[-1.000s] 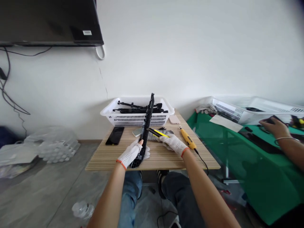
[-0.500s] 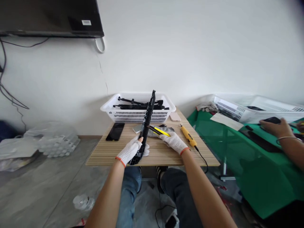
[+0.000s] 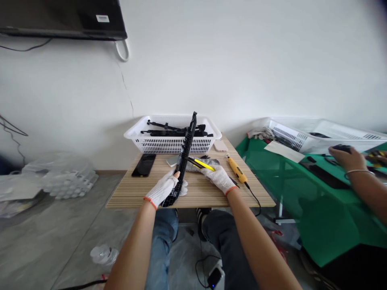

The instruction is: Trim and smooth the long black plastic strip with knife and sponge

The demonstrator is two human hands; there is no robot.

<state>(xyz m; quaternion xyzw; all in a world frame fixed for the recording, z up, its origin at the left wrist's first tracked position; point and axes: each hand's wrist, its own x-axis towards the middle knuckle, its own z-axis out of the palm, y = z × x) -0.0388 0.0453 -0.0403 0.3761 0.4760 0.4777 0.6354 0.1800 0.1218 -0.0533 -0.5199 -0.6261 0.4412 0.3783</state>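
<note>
Both my hands wear white knit gloves. My left hand (image 3: 165, 188) is closed around the lower end of a long black plastic part (image 3: 185, 151), which stands tilted on the wooden table (image 3: 133, 193) and leans toward the far side. My right hand (image 3: 218, 177) grips a yellow and black utility knife (image 3: 202, 163), its tip touching the black part at mid-height. Behind them a white basket (image 3: 172, 139) holds several similar black parts.
A black phone (image 3: 143, 165), a yellow corded tool (image 3: 236, 170), a small pink object (image 3: 221, 146) and a grey glove lie on the table. To the right, another person's hand (image 3: 347, 158) works at a green table (image 3: 317, 197) bearing white baskets. Plastic bags sit on the floor at left.
My hands keep their grip and have hardly moved on the table. The camera has tilted and shifted a little, and the other person's hand has moved slightly on the green table.
</note>
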